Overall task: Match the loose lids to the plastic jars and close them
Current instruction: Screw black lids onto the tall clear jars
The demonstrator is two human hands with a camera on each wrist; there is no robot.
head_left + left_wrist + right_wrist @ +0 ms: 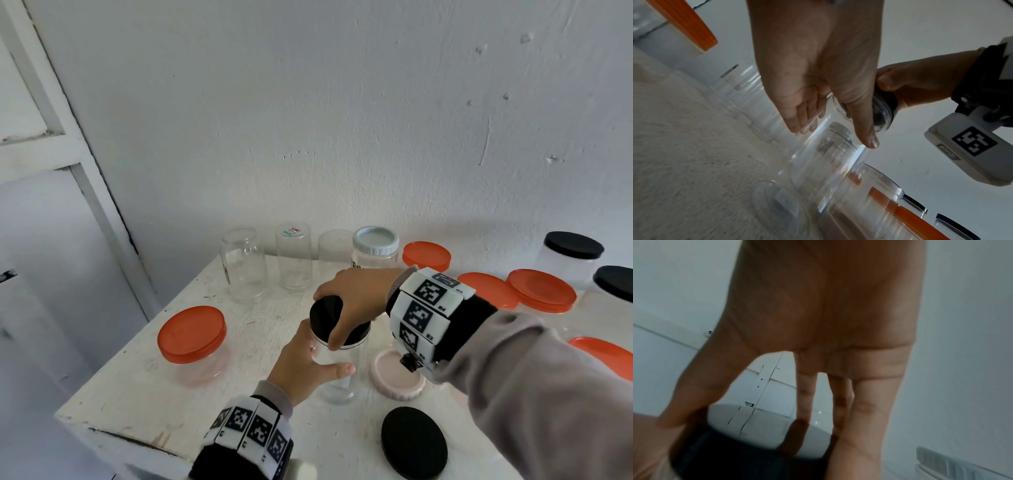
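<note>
A clear plastic jar (337,377) stands upright near the middle of the white table (137,394). My left hand (318,356) grips its body, thumb in front and fingers behind. A black lid (323,313) sits on the jar's mouth, and my right hand (342,308) grips that lid from above, with the thumb on its near side. In the left wrist view, my left hand (818,113) wraps the jar (828,154) while my right hand (920,81) holds the black lid (882,110). The right wrist view shows my right hand (760,421) spread over the black lid (748,459).
A pink lid (397,377) and a loose black lid (414,442) lie right of the jar. An orange-lidded jar (191,334) stands at the left. Open clear jars (243,263) and a white-lidded jar (375,243) line the wall. Orange lids (541,289) and black-lidded jars (573,245) crowd the right.
</note>
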